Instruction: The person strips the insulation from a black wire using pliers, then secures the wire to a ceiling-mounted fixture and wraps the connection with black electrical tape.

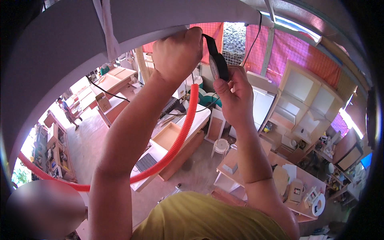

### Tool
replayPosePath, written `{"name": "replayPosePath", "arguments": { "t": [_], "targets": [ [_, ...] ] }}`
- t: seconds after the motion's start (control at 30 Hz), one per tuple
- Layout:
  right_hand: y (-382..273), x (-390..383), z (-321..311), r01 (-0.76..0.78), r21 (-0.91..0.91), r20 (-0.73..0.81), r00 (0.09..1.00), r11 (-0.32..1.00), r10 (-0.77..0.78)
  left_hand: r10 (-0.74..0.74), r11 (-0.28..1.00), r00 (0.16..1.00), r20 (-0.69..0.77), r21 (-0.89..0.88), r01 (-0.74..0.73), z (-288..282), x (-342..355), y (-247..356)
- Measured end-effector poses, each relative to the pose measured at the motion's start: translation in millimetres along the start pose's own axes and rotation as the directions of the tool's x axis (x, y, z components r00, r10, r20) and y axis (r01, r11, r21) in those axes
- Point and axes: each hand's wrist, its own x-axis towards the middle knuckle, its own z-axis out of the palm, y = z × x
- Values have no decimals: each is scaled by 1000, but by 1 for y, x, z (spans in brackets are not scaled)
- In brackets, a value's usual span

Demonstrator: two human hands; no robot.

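Raised high in front of me, my left hand (178, 54) is a closed fist just under the pale overhead beam. My right hand (236, 94) pinches a roll of black electrical tape (220, 66) between thumb and fingers. A short strip of the tape runs from the roll up to the left fist's fingers; what else the fist holds is hidden. Below it, a thin wire (192, 79) sticks up out of the end of an orange corrugated conduit (185, 134). The conduit curves down, passes my left forearm and goes off to the left.
A pale curved beam (72, 44) crosses overhead, with a whitish strip (108, 30) hanging over it. Below are workbenches, a white stool (220, 147), a pale wooden cabinet (304, 96) and a cluttered table (288, 192). A person (69, 112) walks at the far left. Black cables hang nearby.
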Motion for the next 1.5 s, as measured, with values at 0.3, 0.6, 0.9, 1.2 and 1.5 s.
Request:
{"name": "replayPosePath", "arguments": {
  "t": [0.3, 0.6, 0.9, 1.2, 1.5],
  "targets": [
    [-47, 32, -12, -46, -9, 88, 995, 999, 47, 79, 996, 996, 27, -30, -78, -7, -2, -6],
    [-30, 122, -42, -81, 192, 438, 899, 978, -11, 132, 990, 991, -30, -38, -133, -5, -3, -8],
    [30, 117, -45, 343, -594, 252, 938, 728, -237, 125, 986, 989, -74, -101, -132, -5, 1, -7],
    [36, 50, -10, 225, -496, 212, 968, 839, -134, 44, 993, 998, -38, -106, -48, 0, -3, -7],
    [-16, 38, -11, -252, 335, 196, 961, 908, 194, 93, 991, 995, -32, -95, -95, -4, -2, -10]
  ]
}}
